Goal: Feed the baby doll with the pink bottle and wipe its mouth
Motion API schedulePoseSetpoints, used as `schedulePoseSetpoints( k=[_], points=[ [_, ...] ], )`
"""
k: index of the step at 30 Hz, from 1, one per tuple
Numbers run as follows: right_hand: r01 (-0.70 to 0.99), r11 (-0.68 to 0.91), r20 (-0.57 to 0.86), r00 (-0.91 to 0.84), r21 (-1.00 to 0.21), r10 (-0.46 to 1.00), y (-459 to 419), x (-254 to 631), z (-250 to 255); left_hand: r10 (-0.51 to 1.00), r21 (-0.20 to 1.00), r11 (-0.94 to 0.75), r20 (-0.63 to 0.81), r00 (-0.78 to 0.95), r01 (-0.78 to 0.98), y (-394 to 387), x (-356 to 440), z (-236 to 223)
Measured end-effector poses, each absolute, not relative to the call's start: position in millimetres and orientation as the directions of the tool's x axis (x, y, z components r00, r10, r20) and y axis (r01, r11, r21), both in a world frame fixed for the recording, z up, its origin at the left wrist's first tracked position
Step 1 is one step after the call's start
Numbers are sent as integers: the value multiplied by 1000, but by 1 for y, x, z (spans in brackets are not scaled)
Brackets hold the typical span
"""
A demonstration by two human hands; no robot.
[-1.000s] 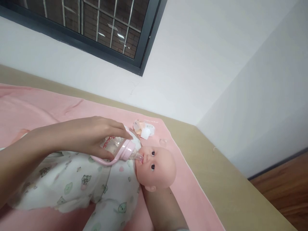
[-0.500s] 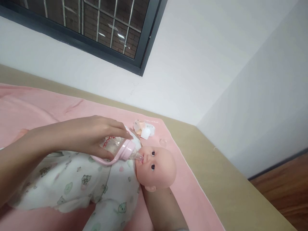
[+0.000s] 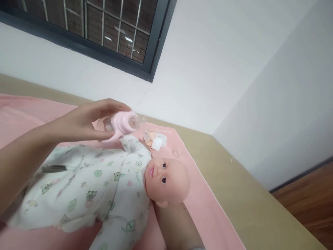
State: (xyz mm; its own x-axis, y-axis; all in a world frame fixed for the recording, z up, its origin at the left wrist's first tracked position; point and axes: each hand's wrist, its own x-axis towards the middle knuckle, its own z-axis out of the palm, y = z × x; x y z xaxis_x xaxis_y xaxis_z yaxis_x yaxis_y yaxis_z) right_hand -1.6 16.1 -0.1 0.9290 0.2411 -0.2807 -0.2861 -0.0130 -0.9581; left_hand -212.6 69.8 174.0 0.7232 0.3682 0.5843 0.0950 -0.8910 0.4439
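Observation:
My left hand [image 3: 104,119] is closed around a baby bottle [image 3: 123,125] with a pink collar and pink handles. The bottle is held above the far side of the doll's body, its clear teat slightly blurred and apart from the mouth. A bald baby doll [image 3: 169,180] lies on its back, wearing a white suit [image 3: 99,184] with green and pink animal prints. Beneath the doll's neck passes my right forearm [image 3: 177,225]. A sliver of my right hand [image 3: 145,146] shows beyond the doll's shoulder; its fingers are mostly hidden.
A pink cloth [image 3: 208,215] covers much of the wooden surface [image 3: 234,194]. Past the doll's head lie a folded printed cloth or bib [image 3: 156,140] and a small clear dome-shaped cap [image 3: 176,152]. A white wall and a barred window [image 3: 111,27] stand behind.
My left hand has lifted the bottle up and away from the doll's mouth, toward the wall. The bottle has turned, and the doll's chest is uncovered. My right arm stays in place.

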Motion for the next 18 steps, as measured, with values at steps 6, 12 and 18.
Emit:
schedulePoseSetpoints(
  k=[6, 12, 18],
  points=[
    [174, -279, 197, 979, -944, -56, 11, -8, 21, 535, 576, -783, 434, 725, 234, 116, -212, 149],
    [421, -521, 319, 906, -742, 278, 9, -7, 13, 703, 530, -674, 248, 666, 514, 157, -210, 113],
    [691, -642, 56, 694, -333, 718, 10, -5, 8, 751, 492, -631, 195, 631, 599, 173, -209, 91]
  ],
)
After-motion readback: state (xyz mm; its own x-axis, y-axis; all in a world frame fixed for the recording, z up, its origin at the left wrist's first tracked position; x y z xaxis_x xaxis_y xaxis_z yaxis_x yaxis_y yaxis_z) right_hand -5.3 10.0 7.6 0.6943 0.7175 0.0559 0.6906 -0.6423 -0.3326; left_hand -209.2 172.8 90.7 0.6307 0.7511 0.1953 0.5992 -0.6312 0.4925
